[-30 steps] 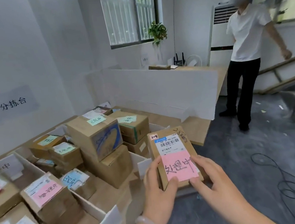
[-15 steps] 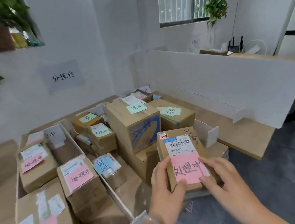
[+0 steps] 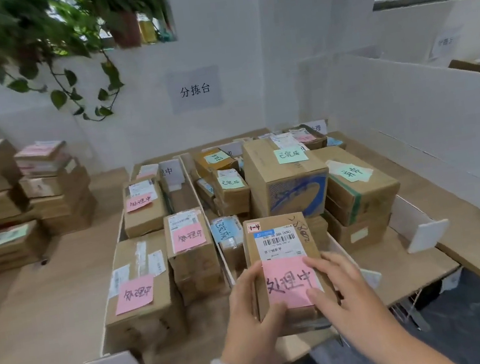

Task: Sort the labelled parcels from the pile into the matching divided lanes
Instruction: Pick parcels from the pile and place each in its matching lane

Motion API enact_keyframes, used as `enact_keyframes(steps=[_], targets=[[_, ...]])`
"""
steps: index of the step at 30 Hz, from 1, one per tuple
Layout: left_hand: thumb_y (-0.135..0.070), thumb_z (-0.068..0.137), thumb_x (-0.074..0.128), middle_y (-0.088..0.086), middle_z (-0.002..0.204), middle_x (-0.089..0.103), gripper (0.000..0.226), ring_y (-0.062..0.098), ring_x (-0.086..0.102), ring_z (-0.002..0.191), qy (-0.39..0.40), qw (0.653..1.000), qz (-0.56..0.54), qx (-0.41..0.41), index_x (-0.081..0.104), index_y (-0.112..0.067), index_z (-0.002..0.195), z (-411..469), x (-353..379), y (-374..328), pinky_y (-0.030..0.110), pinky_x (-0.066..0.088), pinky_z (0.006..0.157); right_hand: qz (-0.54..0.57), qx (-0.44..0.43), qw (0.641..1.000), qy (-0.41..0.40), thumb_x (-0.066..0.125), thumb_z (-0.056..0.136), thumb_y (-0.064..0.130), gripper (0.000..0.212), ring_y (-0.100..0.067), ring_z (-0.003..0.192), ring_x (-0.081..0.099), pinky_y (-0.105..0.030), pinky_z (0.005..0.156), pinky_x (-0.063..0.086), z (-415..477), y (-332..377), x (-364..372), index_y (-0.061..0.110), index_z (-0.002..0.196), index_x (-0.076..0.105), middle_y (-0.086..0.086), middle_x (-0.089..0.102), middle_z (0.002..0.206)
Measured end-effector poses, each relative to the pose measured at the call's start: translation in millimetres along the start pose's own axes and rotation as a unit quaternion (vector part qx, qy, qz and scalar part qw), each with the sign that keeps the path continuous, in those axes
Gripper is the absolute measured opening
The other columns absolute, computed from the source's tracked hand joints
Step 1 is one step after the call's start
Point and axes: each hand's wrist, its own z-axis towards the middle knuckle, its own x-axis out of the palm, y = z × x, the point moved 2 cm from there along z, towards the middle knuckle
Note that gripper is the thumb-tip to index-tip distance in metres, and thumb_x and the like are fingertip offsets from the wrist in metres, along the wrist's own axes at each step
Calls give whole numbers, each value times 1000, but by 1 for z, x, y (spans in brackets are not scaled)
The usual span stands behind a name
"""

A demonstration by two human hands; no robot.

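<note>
I hold a small cardboard parcel point(image 3: 281, 244) with a barcode label and a pink note in front of me, above the near end of the lanes. My left hand point(image 3: 250, 310) grips its left edge. My right hand point(image 3: 347, 296) holds its right side, fingers lying over the pink note. The left lane point(image 3: 116, 295) holds several boxes with pink notes point(image 3: 187, 235). The middle lane point(image 3: 201, 199) holds boxes with green notes point(image 3: 290, 154). White dividers point(image 3: 428, 235) separate the lanes on the wooden table.
A pile of unsorted parcels point(image 3: 22, 200) is stacked at the far left of the table. A sign point(image 3: 195, 90) hangs on the back wall under a trailing plant point(image 3: 37, 40). A white partition point(image 3: 420, 113) borders the right side. Dark floor lies at lower right.
My view has swung left from the room toward the sorting table. Both hands still hold the pink-noted parcel, which now hangs over the near end of the lanes.
</note>
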Motion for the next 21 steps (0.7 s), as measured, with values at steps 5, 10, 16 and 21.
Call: enact_keyframes(steps=[5,10,16,21], targets=[[-37,69,71,-14,140,48,65,8,49,130,-87,996,-1,-25,49,-52,129,-26,-28,17,44,43,109,-1,-23,996,89,56,92,48,43,3,131,27,-21,101,40,4,17,29,58,129,38,28,20,145],[-34,68,74,-9,139,49,66,14,54,125,-125,990,-38,-53,51,-55,126,-51,-56,27,43,53,98,30,-73,989,127,57,93,41,46,15,123,31,4,80,34,-6,40,56,55,130,34,28,25,139],[-26,73,69,-7,139,50,61,17,55,123,-148,986,-65,-50,51,-57,122,-47,-102,26,40,56,94,3,-93,982,164,56,91,50,52,27,121,19,-16,106,24,12,67,88,54,139,34,36,17,138],[-30,71,68,-8,142,48,58,19,53,126,-147,986,-69,-23,51,-60,119,-27,-151,29,42,53,99,-24,-101,981,165,56,88,53,54,12,135,14,-18,108,20,33,97,118,63,134,30,34,13,147]])
